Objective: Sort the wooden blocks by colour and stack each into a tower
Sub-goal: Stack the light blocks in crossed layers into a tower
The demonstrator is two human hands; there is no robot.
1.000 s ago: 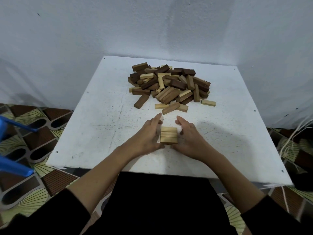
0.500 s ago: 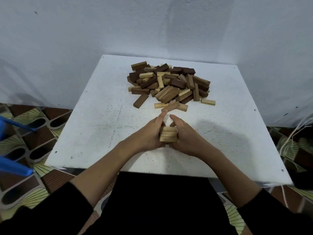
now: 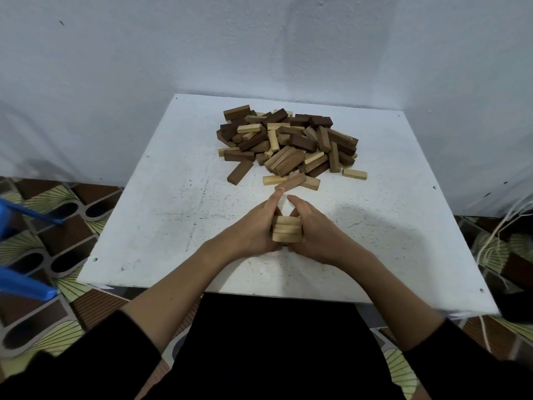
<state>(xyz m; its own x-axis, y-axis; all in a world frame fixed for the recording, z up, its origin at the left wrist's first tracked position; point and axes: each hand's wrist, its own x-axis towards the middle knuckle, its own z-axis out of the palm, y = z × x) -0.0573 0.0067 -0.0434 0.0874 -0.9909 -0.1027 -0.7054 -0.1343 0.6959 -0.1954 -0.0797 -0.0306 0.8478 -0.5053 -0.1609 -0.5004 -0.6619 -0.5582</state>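
Head view looks down on a white table (image 3: 161, 226) set against a pale wall (image 3: 259, 47). Near its middle, toward the front edge, stands a short stack (image 3: 287, 229) of light blocks. The left hand (image 3: 253, 229) presses its left side with straight fingers, the index tip reaching just short of the nearest loose block. The right hand (image 3: 314, 229) cups the stack's right side, fingers curled round it and thumb at the near corner. Both hands touch the stack; the wrists rest low over the tabletop.

Farther back, a mixed pile (image 3: 288, 142) of dark and light blocks spreads across the table's far middle, with a few strays at its near edge: a dark block (image 3: 240, 172) to the left, a light block (image 3: 354, 173) to the right. Bare tabletop lies wide to the left and right of the hands and between the stack and the front edge. The pile sits well in from the side edges and just short of the back edge.

A blue chair (image 3: 26, 284) stands off the table's left, on patterned floor (image 3: 57, 232).
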